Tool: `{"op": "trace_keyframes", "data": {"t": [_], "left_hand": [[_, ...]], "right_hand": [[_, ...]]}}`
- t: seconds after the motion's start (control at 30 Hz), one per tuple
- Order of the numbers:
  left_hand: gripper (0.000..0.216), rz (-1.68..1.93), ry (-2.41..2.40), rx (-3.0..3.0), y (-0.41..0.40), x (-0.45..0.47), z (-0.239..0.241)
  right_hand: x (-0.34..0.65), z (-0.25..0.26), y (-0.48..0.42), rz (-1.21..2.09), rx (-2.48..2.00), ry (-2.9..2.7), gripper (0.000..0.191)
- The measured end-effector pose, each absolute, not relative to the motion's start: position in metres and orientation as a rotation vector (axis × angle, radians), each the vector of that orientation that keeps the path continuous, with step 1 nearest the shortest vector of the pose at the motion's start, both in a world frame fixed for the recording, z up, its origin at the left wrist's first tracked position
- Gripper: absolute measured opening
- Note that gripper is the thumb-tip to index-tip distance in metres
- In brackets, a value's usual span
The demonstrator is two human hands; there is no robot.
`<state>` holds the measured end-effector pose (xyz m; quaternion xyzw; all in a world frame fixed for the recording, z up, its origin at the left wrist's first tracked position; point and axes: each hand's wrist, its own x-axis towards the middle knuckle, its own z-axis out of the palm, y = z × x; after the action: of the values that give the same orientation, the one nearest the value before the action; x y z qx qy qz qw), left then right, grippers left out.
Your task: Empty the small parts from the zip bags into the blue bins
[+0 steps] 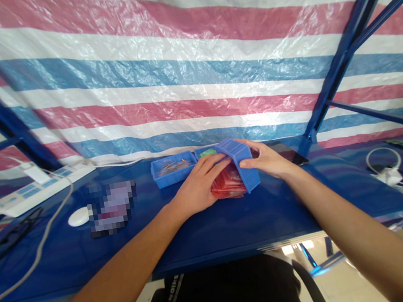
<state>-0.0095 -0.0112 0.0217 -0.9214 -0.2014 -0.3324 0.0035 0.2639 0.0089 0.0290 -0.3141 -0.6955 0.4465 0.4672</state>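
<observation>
A small blue plastic bin (250, 176) is tipped on its side above the table, its opening turned toward the left. My right hand (265, 160) is closed on its right end, thumb on the near side. From the bin's mouth comes a stack of red plastic packets (226, 185). My left hand (201, 182) curves around the packets at their left and top, its fingertips reaching the bin's edge; its thumb is hidden. Behind my left hand stands another blue bin (173, 178) with small metal-looking pieces. Green packets (207, 153) show in a partly hidden bin beside it.
On the blue table (201, 238) lie a white mouse (79, 217), a blurred-out flat object (114, 209), and a white power strip (47, 187) with cables. A dark flat device (289, 153) lies behind my right hand. Blue frame posts (340, 55) and a striped sheet (173, 73) stand behind.
</observation>
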Motion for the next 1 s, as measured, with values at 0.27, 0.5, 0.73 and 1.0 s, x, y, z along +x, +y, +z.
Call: {"op": "trace_keyframes", "data": {"t": [0.27,0.5,0.73,1.0], "left_hand": [[0.071,-1.044,-0.717,-2.921,-0.010,-0.008,0.019],[0.058,-1.012,-0.613,-2.968,-0.014,-0.007,0.023],[0.055,-0.925,-0.665,-3.025,-0.010,-0.011,0.017],[0.055,-0.931,-0.741,-3.029,-0.005,-0.014,0.010]], "right_hand": [[0.264,0.029,0.010,1.060,-0.780,-1.702,0.085],[0.263,0.032,0.006,1.111,-0.756,-1.749,0.086],[0.265,0.029,0.014,1.033,-0.848,-1.640,0.080],[0.291,0.023,0.037,0.923,-0.920,-1.329,0.058]]}}
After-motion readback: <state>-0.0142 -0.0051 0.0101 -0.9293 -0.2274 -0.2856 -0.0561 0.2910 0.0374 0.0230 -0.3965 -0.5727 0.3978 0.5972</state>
